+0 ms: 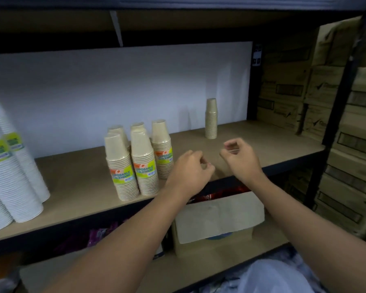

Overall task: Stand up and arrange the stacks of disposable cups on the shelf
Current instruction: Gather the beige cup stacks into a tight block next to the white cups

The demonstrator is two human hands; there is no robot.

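Several beige cup stacks [144,163] with green and orange labels stand upright in a tight cluster at the middle of the brown shelf [76,187]. One smaller unlabelled beige stack [211,119] stands alone further right, near the white back wall. Tall white cup stacks [11,178] lean together at the far left. My left hand [188,172] hovers over the shelf's front edge just right of the cluster, with its fingers curled and nothing in it. My right hand [239,157] hovers below the lone stack, fingers curled in; I see nothing held.
A black shelf post [336,115] stands at the right, with stacked cardboard cartons [355,132] behind and beside it. On the lower shelf sits an open cardboard box [218,216] with packets beside it. Bare shelf board lies between the cluster and the lone stack.
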